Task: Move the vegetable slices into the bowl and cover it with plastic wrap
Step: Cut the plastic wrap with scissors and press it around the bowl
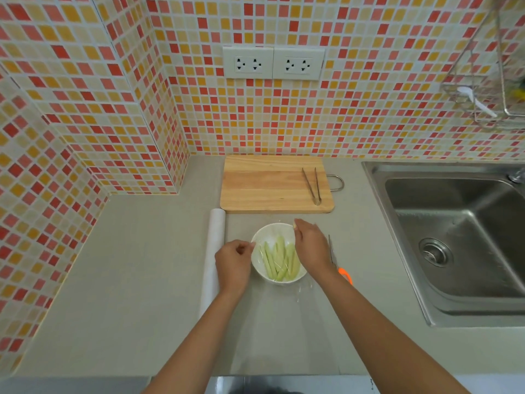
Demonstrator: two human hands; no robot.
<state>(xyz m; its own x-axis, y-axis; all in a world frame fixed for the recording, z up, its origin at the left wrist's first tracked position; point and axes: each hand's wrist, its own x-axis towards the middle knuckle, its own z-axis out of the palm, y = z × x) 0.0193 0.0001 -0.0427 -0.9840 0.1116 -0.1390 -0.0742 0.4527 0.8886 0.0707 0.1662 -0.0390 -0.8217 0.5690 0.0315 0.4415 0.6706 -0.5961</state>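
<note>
A single wide-angle head view looks forward and steeply down from above the surface point(142, 280), close over the near edge, facing the tiled wall point(341, 123). Both forearms enter from the bottom; straight lines bow toward the frame edges.

A home kitchen, seen from above its desk.

Small mosaic tiles point(369, 109) in red, orange and cream cover the walls, with two double wall sockets point(273, 63) set into them. A stainless steel sink point(460, 240) with a round drain is sunk into the grey desk point(127, 280) at its right edge. A wooden cutting board point(270, 184) lies at the desk's far edge with metal tongs point(312, 184) on it, and a wire rack point(483, 89) hangs on the wall above the sink.
</note>
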